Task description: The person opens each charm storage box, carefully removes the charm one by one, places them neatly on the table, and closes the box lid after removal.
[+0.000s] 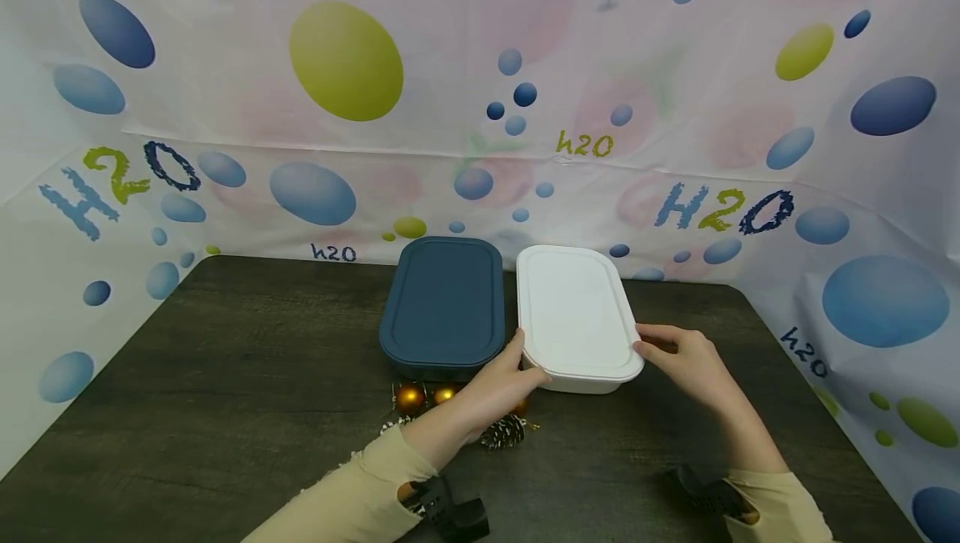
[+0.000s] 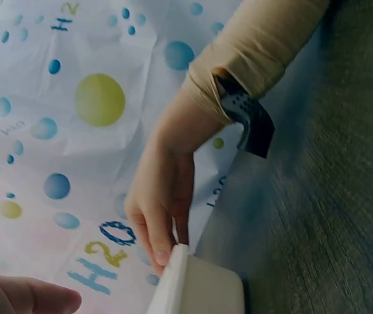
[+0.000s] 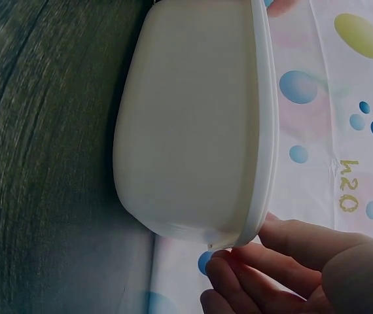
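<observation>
A white lidded food container (image 1: pixel 577 309) stands on the dark table, its lid seated on top. At its near left corner is my left hand (image 1: pixel 498 380), with the thumb at the front rim and the index finger along the left side; the other fingers are mostly hidden. My right hand (image 1: pixel 686 359) pinches the lid rim near the right front corner. In the right wrist view, the right thumb (image 3: pixel 304 239) lies against the rim and the curled fingers sit under it. Left of the white container stands a dark blue lidded container (image 1: pixel 446 305), close beside the left hand.
Orange-gold baubles (image 1: pixel 409 398) and a pine cone (image 1: pixel 504 432) lie in front of the blue container, partly hidden by the left forearm. A patterned sheet (image 1: pixel 465 109) hangs behind the dark wooden table (image 1: pixel 247 393) and along both its sides.
</observation>
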Motion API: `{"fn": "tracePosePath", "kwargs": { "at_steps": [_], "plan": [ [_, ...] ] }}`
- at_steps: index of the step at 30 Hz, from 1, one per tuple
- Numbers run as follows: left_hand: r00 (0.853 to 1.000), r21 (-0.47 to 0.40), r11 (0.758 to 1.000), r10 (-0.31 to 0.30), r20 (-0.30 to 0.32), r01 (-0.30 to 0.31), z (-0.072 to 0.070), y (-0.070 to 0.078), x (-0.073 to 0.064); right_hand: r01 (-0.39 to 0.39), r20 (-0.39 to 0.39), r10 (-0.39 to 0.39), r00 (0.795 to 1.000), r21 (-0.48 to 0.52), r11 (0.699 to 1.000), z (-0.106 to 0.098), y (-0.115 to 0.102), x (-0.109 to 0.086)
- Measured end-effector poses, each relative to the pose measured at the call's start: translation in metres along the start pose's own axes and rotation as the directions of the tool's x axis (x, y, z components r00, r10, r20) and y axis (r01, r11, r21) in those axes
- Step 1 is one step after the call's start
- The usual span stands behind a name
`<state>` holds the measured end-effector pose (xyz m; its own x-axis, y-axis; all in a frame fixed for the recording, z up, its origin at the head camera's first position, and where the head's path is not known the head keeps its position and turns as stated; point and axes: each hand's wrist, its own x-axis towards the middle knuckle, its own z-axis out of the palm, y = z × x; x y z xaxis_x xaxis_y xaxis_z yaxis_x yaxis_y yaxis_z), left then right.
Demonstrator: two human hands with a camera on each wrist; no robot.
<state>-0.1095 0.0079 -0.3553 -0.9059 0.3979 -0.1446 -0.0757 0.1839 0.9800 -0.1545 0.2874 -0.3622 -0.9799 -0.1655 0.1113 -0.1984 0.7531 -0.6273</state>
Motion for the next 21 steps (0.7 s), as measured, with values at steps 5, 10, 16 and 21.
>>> {"fn": "tracePosePath", "kwargs": {
  "at_steps": [5, 10, 16, 21],
  "plan": [
    [0.999, -0.026, 1.000, 0.017, 0.041, -0.016, -0.018, 0.000, -0.023, 0.016, 0.005, -0.016, 1.000, -0.005, 1.000, 0.001, 0.001, 0.002],
    [0.998, -0.025, 0.998, 0.051, 0.041, -0.050, -0.048, -0.007, -0.047, 0.014, 0.021, -0.014, 1.000, -0.007, 1.000, 0.001, 0.000, 0.001],
    [0.998, -0.050, 0.997, 0.064, -0.020, -0.065, -0.085, -0.016, -0.071, 0.007, 0.036, -0.006, 0.999, -0.013, 1.000, 0.000, 0.001, -0.002],
    [0.994, -0.006, 0.999, 0.051, -0.094, -0.052, -0.113, -0.024, -0.084, 0.014, 0.047, -0.012, 0.999, -0.047, 0.999, -0.002, 0.001, -0.004]
  ]
}}
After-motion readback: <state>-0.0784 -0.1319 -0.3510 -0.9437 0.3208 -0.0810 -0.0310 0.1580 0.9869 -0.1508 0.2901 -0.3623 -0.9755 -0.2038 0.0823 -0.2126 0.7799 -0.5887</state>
